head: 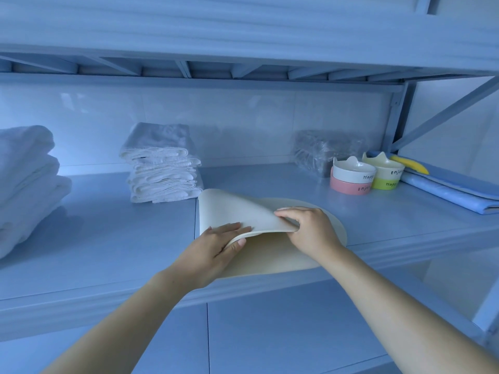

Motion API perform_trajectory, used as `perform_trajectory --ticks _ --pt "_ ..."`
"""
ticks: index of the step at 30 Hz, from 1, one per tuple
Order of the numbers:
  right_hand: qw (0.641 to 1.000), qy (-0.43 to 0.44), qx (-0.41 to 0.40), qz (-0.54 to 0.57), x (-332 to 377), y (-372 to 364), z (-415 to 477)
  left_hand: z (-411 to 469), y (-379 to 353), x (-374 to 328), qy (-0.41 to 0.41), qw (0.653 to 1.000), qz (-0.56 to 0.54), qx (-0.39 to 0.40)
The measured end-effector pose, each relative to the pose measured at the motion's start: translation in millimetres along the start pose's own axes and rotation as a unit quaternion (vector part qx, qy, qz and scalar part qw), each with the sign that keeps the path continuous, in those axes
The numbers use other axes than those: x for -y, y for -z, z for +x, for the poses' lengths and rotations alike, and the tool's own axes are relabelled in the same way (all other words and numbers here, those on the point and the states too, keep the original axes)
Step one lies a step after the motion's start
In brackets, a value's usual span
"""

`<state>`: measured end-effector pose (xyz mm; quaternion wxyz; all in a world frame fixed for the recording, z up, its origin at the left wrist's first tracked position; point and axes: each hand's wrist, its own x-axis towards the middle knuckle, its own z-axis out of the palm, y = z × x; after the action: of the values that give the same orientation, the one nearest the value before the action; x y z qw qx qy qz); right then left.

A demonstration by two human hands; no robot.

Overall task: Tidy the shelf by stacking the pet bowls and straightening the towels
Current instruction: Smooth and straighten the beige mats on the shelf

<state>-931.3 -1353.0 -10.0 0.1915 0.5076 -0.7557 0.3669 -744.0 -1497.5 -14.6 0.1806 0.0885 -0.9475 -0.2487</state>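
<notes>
I log: left grip [216,247], right grip [307,228] both pinch mat [235,209]; pet bowls [353,175] back-right, nearer right grip.

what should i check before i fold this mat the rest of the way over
1. Grip on the mat: ok, the left hand pinches the lifted edge and the right hand curls round it.
2. Flap clear of the towel pile: cannot tell, its far corner sits very near the pile.
3. Bowls stacked: ok, the pink stack and the green stack each hold two.
4. Bowls out of the flap's way: ok, both stacks stand apart from the mat.
5. Towel pile straight: not ok, its layers' edges look uneven.
</notes>
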Motion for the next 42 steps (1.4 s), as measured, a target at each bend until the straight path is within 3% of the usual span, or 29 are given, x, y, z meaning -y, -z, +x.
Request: perform_trajectory --ticks 10,16,18,20,22,28,37,42 --pt "0.997 0.052 0.049 -0.011 4.5 -12.4 8.9 -13.8 12.4 10.9 0.014 1.0 -0.008 0.021" --pt "0.986 0.152 -0.067 -0.02 13.7 11.4 24.1 -5.9 18.2 7.0 0.004 0.992 -0.13 -0.007" --pt "0.99 0.139 -0.01 -0.036 5.1 17.2 19.9 3.0 15.5 5.9 0.025 0.989 -0.145 -0.026" --pt "0.987 0.086 0.122 -0.061 -6.3 17.5 8.0 13.2 10.9 9.6 0.068 0.986 -0.152 -0.021" --pt "0.975 0.043 0.205 -0.078 -16.5 13.2 -6.3 23.2 6.1 15.4 0.102 0.988 -0.119 -0.001" --pt "0.976 -0.018 0.209 -0.052 -22.8 14.0 -13.2 33.6 -4.8 26.5 0.11 0.988 0.075 0.078" --pt "0.984 -0.017 0.173 -0.03 -22.3 17.5 -20.8 40.7 -10.2 20.3 0.081 0.995 0.035 0.04" --pt "0.986 -0.038 0.158 -0.041 -35.0 33.1 -23.7 56.3 -23.9 7.4 0.063 0.985 0.14 0.073"
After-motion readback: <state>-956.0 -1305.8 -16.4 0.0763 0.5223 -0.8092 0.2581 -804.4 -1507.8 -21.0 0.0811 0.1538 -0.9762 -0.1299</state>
